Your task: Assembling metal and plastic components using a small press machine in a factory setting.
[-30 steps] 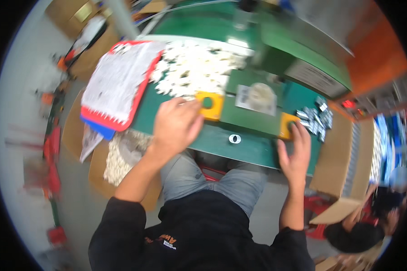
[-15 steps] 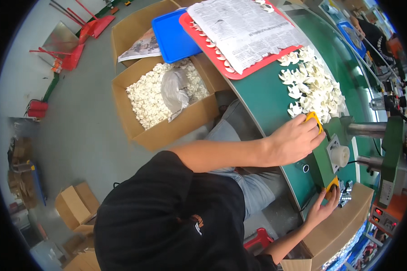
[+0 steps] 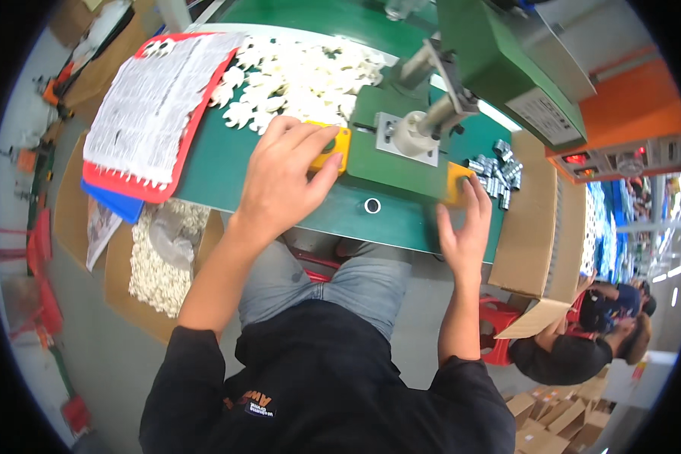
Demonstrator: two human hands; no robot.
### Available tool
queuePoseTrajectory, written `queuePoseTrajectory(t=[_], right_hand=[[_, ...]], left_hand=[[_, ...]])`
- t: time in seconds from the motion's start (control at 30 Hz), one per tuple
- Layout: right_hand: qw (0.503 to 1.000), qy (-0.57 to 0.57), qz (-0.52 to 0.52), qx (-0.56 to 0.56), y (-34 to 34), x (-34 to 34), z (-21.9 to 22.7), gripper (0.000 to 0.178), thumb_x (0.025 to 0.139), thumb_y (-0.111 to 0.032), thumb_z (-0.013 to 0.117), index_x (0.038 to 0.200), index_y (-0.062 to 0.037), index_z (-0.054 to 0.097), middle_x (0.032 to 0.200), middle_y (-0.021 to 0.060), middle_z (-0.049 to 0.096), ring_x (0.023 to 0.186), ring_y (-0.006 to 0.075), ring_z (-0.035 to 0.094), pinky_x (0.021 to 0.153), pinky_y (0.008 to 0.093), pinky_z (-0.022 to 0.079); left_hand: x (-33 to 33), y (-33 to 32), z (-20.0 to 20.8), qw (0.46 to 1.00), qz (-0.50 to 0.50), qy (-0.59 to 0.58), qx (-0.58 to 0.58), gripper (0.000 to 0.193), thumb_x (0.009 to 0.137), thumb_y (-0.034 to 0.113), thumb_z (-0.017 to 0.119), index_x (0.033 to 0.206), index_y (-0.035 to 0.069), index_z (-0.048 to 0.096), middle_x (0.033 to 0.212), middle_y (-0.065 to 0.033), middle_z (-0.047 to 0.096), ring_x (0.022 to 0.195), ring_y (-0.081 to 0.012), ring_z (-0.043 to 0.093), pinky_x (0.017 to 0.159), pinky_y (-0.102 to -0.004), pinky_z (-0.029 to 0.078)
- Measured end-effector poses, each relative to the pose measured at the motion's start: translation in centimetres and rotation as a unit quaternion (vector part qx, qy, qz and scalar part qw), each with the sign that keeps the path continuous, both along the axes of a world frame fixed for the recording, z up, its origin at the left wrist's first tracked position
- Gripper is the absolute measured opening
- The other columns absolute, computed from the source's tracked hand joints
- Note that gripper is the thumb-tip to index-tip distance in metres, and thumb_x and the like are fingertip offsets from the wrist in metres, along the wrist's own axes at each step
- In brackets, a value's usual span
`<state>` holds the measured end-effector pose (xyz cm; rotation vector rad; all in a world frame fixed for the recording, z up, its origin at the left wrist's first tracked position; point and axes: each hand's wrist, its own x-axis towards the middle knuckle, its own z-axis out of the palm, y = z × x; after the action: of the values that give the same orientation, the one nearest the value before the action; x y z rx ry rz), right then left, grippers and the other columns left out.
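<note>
A green bench press [image 3: 397,170] stands on the table in front of me, with a yellow block at each end. My left hand [image 3: 284,178] has its fingers spread over the left yellow block [image 3: 342,148]. My right hand [image 3: 465,231] is open too, thumb apart, fingertips at the edge of the right yellow block [image 3: 457,181]. Between them a round white piece [image 3: 415,135] sits on a metal plate, below a metal rod [image 3: 439,115]; whether the two touch I cannot tell. A short metal sleeve [image 3: 372,205] stands on the near table, beside neither hand.
Beyond my left hand lie many white curved pieces [image 3: 287,83]. A red tray [image 3: 193,136] covered with newspaper [image 3: 144,113] overhangs a box of white pieces [image 3: 159,272]. Metal sleeves [image 3: 499,170] lie right of the press, beside a cardboard box [image 3: 533,219]. People sit far right.
My view has swung right, bringing the press to the middle. Both hands stay by the yellow blocks; the right hand's fingers look more spread and lifted.
</note>
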<state>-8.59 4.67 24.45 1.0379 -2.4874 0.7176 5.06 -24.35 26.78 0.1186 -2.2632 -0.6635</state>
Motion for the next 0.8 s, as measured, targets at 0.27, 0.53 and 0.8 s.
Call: queuePoseTrajectory(t=[0.27,0.53,0.8], right_hand=[[0.99,0.022,-0.031,-0.133,-1.3,3.0,-0.6,0.043,0.085,-0.002,0.076,0.126,0.0019,0.065,0.123,0.0198,0.064,0.111,0.0332,0.062,0.09,0.0387,0.051],[0.978,-0.141,0.136,-0.067,-6.8,6.8,-1.5,0.058,0.077,-0.003,0.083,0.131,0.0013,0.061,0.118,0.0165,0.065,0.096,0.0313,0.061,0.087,0.0407,0.052],[0.984,-0.112,0.111,-0.078,-7.2,6.3,-3.3,0.031,0.08,-0.006,0.079,0.106,-0.0011,0.064,0.104,0.0161,0.066,0.096,0.0374,0.062,0.085,0.0447,0.05]], left_hand=[[-2.6,2.1,-0.4,0.998,-0.013,0.054,0.016,0.026,0.079,0.012,0.077,0.102,0.002,0.071,0.092,-0.0145,0.069,0.089,-0.0345,0.065,0.078,-0.0442,0.053],[-2.0,4.1,-0.3,0.996,0.028,0.058,0.063,0.022,0.079,0.016,0.077,0.096,0.003,0.075,0.086,-0.009,0.066,0.085,-0.0278,0.061,0.076,-0.0402,0.053],[-2.0,3.6,0.0,0.997,-0.026,0.022,0.064,0.023,0.083,0.016,0.076,0.1,0.001,0.073,0.094,-0.0143,0.07,0.091,-0.034,0.065,0.082,-0.0433,0.054]])
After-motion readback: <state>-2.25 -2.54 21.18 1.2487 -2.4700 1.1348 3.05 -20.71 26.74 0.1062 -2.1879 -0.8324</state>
